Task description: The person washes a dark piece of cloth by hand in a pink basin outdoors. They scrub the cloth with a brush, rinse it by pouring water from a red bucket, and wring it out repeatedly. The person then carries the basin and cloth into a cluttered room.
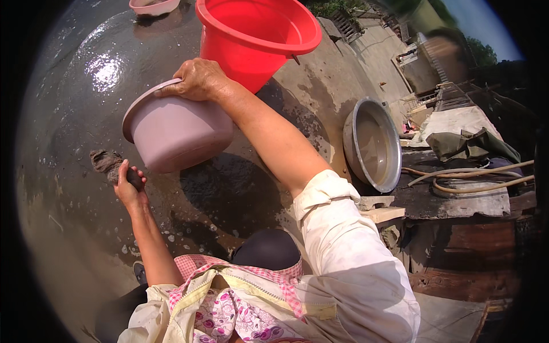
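My right hand (pixel 199 79) grips the rim of a mauve plastic basin (pixel 180 133). The basin is held above the wet ground, tipped so that its mouth faces away to the left; its inside is hidden. Lower on the left, my left hand (pixel 131 191) is closed around a wadded grey-brown cloth (pixel 106 164), which looks wet and sticks out past the fingers. Just beyond my right hand stands a large red plastic tub (pixel 244 64), and the part of its inside that shows holds nothing I can make out.
Wet concrete (pixel 85 124) spreads out on the left. A pink basin (pixel 148 9) sits at the far edge. On the right, a metal basin (pixel 349 145) holds murky water, near bricks (pixel 377 213), a hose (pixel 472 188) and a dark green sheet (pixel 472 145).
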Motion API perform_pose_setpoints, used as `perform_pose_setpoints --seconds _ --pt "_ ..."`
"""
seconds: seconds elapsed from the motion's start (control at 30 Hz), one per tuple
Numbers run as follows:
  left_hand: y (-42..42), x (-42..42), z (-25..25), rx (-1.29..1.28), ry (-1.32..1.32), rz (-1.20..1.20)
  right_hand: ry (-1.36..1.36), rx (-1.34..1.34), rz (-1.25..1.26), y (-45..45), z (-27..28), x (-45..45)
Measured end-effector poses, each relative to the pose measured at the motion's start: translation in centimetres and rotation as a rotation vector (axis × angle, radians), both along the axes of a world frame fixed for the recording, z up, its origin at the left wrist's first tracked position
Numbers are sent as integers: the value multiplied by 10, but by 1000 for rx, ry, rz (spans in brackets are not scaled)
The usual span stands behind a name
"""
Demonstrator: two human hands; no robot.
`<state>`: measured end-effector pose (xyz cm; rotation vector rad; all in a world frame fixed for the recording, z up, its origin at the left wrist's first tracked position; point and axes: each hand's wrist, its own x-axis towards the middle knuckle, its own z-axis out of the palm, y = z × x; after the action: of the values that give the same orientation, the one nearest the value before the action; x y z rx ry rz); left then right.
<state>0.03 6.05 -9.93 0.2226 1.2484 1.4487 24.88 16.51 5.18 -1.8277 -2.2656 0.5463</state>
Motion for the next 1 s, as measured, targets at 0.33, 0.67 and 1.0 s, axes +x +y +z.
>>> perform_pose_setpoints --seconds 0.33,0.67,1.0 --pt "-8 20 3 -85 1 -119 -1 93 -18 -80 -12 61" --pt "-18 48 1 -227 -87 -600 -19 638 658 -146 -53 55" --pt "-11 15 -10 -186 118 -675 99 656 616 -168 -80 51"
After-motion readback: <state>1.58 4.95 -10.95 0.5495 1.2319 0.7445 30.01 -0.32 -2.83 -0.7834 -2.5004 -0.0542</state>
